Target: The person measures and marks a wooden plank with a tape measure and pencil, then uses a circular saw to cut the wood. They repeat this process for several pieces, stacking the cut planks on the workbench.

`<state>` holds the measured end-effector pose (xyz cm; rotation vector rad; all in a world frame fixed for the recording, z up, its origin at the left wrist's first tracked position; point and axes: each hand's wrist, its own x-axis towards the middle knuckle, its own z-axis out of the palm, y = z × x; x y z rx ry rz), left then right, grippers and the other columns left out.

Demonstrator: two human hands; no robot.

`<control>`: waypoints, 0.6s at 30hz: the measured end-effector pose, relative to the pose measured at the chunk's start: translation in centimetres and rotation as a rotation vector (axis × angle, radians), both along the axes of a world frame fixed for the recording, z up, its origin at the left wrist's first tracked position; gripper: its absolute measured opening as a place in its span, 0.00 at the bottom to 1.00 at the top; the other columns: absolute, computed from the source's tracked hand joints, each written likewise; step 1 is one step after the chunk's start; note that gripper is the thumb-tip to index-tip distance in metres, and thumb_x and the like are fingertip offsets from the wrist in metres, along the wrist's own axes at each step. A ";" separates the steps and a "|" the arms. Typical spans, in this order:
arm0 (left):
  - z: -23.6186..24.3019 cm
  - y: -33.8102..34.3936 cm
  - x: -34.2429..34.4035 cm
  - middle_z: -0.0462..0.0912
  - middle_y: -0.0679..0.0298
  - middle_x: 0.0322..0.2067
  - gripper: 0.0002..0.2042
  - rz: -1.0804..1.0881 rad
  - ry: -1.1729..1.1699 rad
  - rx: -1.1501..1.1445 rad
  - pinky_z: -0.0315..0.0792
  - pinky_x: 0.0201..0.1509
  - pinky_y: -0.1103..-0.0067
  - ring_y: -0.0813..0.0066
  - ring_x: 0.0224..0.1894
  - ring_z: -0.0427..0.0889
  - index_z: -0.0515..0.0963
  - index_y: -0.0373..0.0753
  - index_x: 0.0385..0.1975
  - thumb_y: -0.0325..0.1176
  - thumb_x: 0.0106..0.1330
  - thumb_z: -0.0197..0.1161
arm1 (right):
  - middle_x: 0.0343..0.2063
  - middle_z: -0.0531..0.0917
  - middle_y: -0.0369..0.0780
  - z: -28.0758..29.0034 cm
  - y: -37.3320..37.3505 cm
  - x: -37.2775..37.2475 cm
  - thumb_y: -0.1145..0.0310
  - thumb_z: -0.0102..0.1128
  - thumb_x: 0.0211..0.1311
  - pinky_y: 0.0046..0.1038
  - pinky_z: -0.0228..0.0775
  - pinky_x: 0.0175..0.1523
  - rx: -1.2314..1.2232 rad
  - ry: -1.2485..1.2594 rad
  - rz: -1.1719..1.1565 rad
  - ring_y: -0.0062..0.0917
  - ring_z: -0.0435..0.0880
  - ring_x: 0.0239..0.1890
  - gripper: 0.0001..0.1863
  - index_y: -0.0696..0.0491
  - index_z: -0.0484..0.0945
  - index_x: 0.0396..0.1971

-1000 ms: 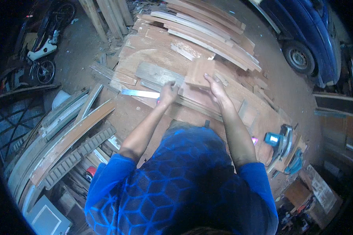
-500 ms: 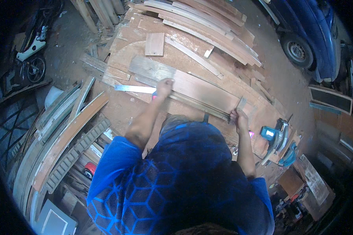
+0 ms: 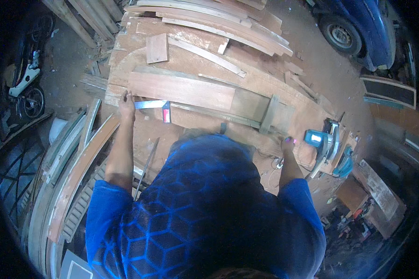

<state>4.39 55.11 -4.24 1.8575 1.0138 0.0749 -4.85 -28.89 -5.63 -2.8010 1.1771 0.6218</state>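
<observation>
A pinkish plank (image 3: 186, 90) lies on a longer greyish board (image 3: 251, 103) across the worktable. My left hand (image 3: 127, 106) is at the plank's left end, next to the blade of a try square (image 3: 166, 109), with its fingers pointing away from me; their grip is unclear. Over the board's right part lies a short wooden crosspiece (image 3: 268, 114). My right hand (image 3: 287, 144) is low near the table's front right, beside a small pink thing (image 3: 293, 141). Its fingers are blurred, so I cannot see whether it holds anything.
A teal circular saw (image 3: 323, 138) rests at the table's right end, with cords nearby. Long planks (image 3: 219, 25) are stacked along the far side. A square wood piece (image 3: 157, 49) and a thin strip (image 3: 207, 56) lie beyond the board. More timber (image 3: 74, 181) leans at my left.
The pinkish plank has slid left along the greyish board. My left hand has moved left to its end, uncovering the try square's handle. My right hand has left the crosspiece and come nearer me.
</observation>
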 end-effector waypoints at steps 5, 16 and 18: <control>3.6 -4.8 -6.1 0.87 0.58 0.39 0.17 -0.041 0.029 -0.054 0.77 0.40 0.79 0.75 0.36 0.83 0.78 0.32 0.57 0.38 0.77 0.57 | 0.59 0.71 0.58 -0.1 4.4 2.0 0.50 0.77 0.50 0.46 0.74 0.60 0.058 0.008 0.002 0.52 0.77 0.58 0.41 0.49 0.67 0.61; 14.2 -26.1 1.6 0.85 0.65 0.33 0.22 -0.630 0.159 -0.629 0.76 0.45 0.79 0.81 0.35 0.81 0.83 0.33 0.43 0.50 0.77 0.58 | 0.38 0.82 0.39 9.5 8.9 6.3 0.58 0.54 0.64 0.29 0.74 0.44 1.256 -0.888 -0.630 0.25 0.81 0.39 0.17 0.55 0.80 0.42; 15.3 -29.9 3.0 0.87 0.64 0.36 0.23 -0.749 0.275 -0.703 0.79 0.45 0.79 0.79 0.36 0.83 0.82 0.33 0.49 0.51 0.76 0.58 | 0.37 0.80 0.37 14.0 14.5 8.4 0.56 0.51 0.68 0.28 0.73 0.44 1.533 -0.764 -0.314 0.23 0.79 0.38 0.18 0.56 0.79 0.43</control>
